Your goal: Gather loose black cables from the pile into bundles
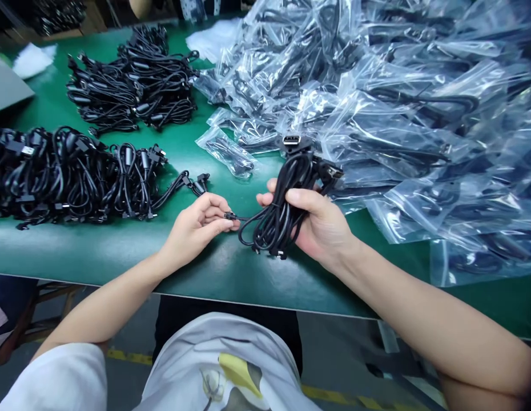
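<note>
My right hand (319, 220) is wrapped round a coiled bundle of black cables (278, 214), held above the near part of the table. A USB-type socket end (292, 140) sticks up from the top of the bundle, and small plugs hang at its lower end. To the left, my left hand (205, 220) pinches a small black cable connector (230, 216) between thumb and fingers. A thin lead runs from that connector to the bundle. Just beyond my left hand lies a loose cable end (199, 182) from the row of bundles.
A long row of black cable bundles (72, 174) lines the left of the green table (184, 251). Behind it lies another cable pile (132, 80). Many clear bags of cables (389, 114) are heaped at the right, with one small bag (229, 151) at their left edge.
</note>
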### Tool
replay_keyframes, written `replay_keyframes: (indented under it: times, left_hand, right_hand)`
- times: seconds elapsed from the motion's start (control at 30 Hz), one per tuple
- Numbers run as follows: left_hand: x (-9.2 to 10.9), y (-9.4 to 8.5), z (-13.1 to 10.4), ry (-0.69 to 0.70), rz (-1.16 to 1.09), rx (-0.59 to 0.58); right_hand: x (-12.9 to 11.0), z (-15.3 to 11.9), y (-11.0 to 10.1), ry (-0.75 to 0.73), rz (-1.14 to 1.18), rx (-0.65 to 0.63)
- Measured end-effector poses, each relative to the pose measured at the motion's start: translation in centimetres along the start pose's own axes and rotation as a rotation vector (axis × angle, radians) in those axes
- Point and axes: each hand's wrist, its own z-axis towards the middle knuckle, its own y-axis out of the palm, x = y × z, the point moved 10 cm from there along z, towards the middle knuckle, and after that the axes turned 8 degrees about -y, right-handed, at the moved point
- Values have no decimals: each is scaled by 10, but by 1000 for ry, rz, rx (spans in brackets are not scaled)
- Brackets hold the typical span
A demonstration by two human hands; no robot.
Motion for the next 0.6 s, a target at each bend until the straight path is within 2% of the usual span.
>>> replay_keyframes:
  times: [0.17,0.3,0.43,0.53,0.6]
  left_hand:
    - [-6,7,4,-93,-126,-85]
    - [-6,4,5,-85,-127,-59]
    - [-4,-1,4,-46,-110,-22]
    - [0,-2,3,-24,39,-35]
    - [2,-6,4,-16,356,-30]
  right_hand:
    - [2,-4,8,17,22,-62]
    - [3,-5,12,25,7,-106]
    - [5,-4,7,33,11,-64]
    - [7,-3,3,46,26,-30]
    - [8,-1,2,50,42,-12]
